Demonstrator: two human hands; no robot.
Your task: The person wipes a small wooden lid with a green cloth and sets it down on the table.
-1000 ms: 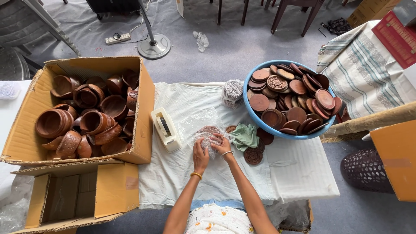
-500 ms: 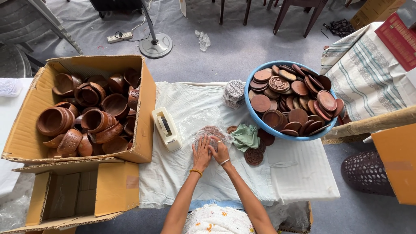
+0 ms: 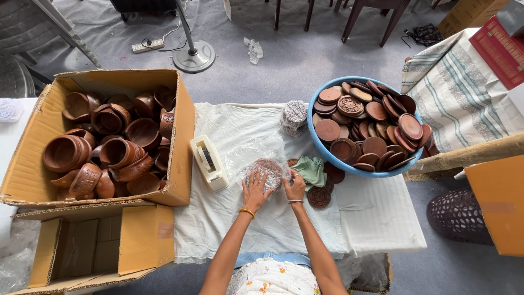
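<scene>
A round brown clay piece wrapped in clear bubble wrap (image 3: pixel 267 170) lies on the white cloth (image 3: pixel 262 229) in front of me. My left hand (image 3: pixel 255 190) rests flat on its near left side, fingers spread. At its right edge my right hand (image 3: pixel 295 186) pinches the wrap. A white tape dispenser (image 3: pixel 208 162) stands just left of the hands. Right of them lie a green cloth (image 3: pixel 311 169) and a few loose brown clay lids (image 3: pixel 319 196).
A blue basin (image 3: pixel 322 154) full of brown clay lids sits at the right. An open cardboard box (image 3: pixel 183 136) with several clay pots stands at the left, an empty box (image 3: pixel 136 243) in front of it. A bubble-wrapped bundle (image 3: pixel 294 116) lies behind.
Both hands stay on the wrapped piece and shift only slightly; the camera view has drifted a little.
</scene>
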